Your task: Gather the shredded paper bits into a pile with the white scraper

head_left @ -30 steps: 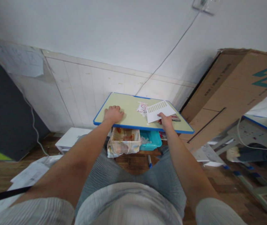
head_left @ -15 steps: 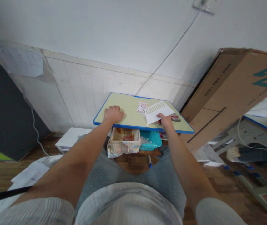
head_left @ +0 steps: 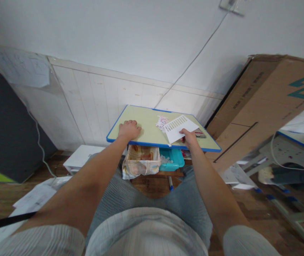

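My right hand (head_left: 188,138) pinches a white sheet of paper or card (head_left: 172,136), thumb on top. A row of narrow strip-like slots or marks runs along the sheet's far edge. The sheet is held tilted above the small pale-green table (head_left: 146,122). Its left corner comes close to a heap of small white-and-pink paper bits (head_left: 162,122). My left hand (head_left: 129,130) rests palm down on the left half of the table, fingers loosely bent and holding nothing. Right of my right hand lies a red and grey item (head_left: 200,133), partly pixelated.
Under the tabletop sit a cloth-lined basket (head_left: 141,168) and a turquoise bin (head_left: 177,161) with white scraps. A large cardboard box (head_left: 248,106) leans at the right. A white cabinet (head_left: 81,156) stands at lower left; a cable (head_left: 192,64) runs down the wall.
The sheet in my right hand has shifted slightly toward me and left, its near corner now at the table's front edge. A small white bit shows at that corner. My left hand stays put.
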A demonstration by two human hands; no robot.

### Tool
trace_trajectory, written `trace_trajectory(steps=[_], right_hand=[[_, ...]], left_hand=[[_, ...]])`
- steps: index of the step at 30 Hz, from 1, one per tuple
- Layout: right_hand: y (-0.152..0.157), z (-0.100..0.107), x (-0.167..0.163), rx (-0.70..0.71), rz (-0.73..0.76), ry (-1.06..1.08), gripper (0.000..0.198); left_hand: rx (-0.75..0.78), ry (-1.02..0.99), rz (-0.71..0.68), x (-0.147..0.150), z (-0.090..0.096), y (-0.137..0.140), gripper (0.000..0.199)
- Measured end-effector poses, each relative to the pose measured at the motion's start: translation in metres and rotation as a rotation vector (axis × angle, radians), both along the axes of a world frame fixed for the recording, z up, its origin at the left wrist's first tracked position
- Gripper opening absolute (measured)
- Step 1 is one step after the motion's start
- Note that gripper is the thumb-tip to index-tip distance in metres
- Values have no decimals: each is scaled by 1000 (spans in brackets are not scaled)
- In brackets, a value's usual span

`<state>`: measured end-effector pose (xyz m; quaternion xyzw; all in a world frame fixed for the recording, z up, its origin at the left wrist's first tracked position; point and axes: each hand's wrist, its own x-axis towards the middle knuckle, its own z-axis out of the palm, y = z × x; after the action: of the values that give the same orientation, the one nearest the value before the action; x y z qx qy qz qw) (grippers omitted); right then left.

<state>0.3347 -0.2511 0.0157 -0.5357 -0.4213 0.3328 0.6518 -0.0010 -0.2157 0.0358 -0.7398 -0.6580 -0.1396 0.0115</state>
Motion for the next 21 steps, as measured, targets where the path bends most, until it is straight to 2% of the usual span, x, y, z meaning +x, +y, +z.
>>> trace_trajectory(steps=[10,17,21], right_hand=[[5,-7,1,13,-26,10,34],[19,-10,5,39,-128,38,19],[22,-11,4,36,-151,16,19]], left_hand=[[2,6,3,0,0,1,63],[-5,14,0,1,1,1,63],[-11,19,0,1,2,0,63]])
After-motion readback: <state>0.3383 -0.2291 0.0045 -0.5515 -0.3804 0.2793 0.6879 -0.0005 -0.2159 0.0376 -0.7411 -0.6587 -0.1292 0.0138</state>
